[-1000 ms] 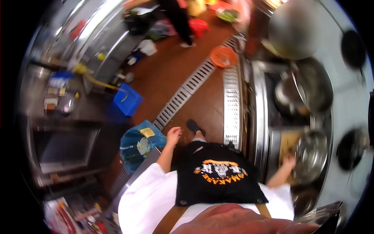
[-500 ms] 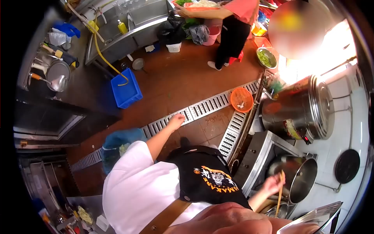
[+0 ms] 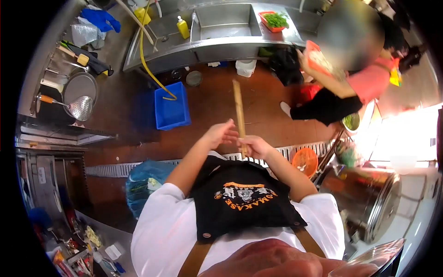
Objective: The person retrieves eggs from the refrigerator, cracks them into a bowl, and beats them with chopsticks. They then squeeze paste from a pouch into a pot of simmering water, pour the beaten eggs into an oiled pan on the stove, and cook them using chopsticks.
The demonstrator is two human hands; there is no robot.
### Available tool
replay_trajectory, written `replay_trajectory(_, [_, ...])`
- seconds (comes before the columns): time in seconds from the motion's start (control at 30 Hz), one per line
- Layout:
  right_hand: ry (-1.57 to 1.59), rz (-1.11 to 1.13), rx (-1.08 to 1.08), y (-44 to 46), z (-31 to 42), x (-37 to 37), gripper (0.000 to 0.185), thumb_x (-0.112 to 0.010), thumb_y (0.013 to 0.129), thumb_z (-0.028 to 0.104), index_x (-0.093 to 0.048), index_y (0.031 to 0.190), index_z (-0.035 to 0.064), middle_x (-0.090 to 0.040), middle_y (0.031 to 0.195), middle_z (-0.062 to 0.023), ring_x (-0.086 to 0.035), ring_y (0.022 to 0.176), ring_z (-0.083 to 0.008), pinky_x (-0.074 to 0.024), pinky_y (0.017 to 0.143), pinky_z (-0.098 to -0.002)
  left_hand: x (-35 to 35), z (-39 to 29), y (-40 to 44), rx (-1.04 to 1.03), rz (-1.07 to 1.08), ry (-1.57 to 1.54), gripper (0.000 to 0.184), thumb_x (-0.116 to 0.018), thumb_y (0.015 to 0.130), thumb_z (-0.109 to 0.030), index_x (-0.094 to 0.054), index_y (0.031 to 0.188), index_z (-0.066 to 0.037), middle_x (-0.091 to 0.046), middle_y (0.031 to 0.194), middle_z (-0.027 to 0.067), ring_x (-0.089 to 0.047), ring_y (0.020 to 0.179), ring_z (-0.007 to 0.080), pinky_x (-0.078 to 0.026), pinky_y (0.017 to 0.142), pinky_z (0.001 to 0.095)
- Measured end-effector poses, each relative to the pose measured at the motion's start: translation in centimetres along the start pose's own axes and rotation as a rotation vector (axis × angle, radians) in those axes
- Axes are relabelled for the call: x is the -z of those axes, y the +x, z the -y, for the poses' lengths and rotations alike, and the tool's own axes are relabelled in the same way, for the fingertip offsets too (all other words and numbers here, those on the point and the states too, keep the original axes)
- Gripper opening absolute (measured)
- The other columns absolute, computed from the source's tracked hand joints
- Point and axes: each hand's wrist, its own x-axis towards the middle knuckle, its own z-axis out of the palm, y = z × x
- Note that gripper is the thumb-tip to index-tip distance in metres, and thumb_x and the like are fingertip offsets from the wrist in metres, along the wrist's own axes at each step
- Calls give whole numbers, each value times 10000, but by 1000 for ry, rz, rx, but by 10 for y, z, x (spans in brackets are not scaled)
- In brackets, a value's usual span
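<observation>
Floor (image 3: 212, 105): I count one crate (image 3: 173, 121), hose end (image 3: 169, 96) inside; one basin (image 3: 307, 154), scraps (image 3: 302, 168) inside; right hand (image 3: 256, 146) clamped on chopsticks (image 3: 238, 105); left hand (image 3: 221, 134) unclenched.

Way forward: brown floor (image 3: 210, 104) between blue crate (image 3: 173, 125) on left and co-worker (image 3: 320, 108) on right. Sink counter (image 3: 217, 52) closes off far end. Chopsticks (image 3: 238, 101) in right hand (image 3: 256, 146) jut into that lane, left hand (image 3: 221, 133) just beside them. Blue bag (image 3: 137, 196) blocks low left; orange basin (image 3: 311, 158) and big metal pot (image 3: 357, 196) crowd the right.
</observation>
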Motion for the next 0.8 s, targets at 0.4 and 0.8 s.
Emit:
replay_trajectory(0.4, [-1063, 2, 50, 329, 326, -77, 333, -521, 936, 373, -619, 995, 60, -621, 798, -39, -577, 726, -125, -463, 636, -262, 217, -289, 140, -485, -337, -344, 199, -488, 956, -238, -548, 1016, -59, -643, 798, 85, -614, 640, 167, -519, 595, 285])
replay_trajectory(0.8, [-1700, -885, 753, 615, 878, -50, 547, -614, 800, 426, -580, 1118, -18, -622, 1079, -214, -584, 1030, -348, -462, 874, -392, 244, -503, 361, -103, -308, -151, 193, -533, 907, -231, -567, 985, -58, -636, 776, 74, -536, 514, 109, -416, 420, 232])
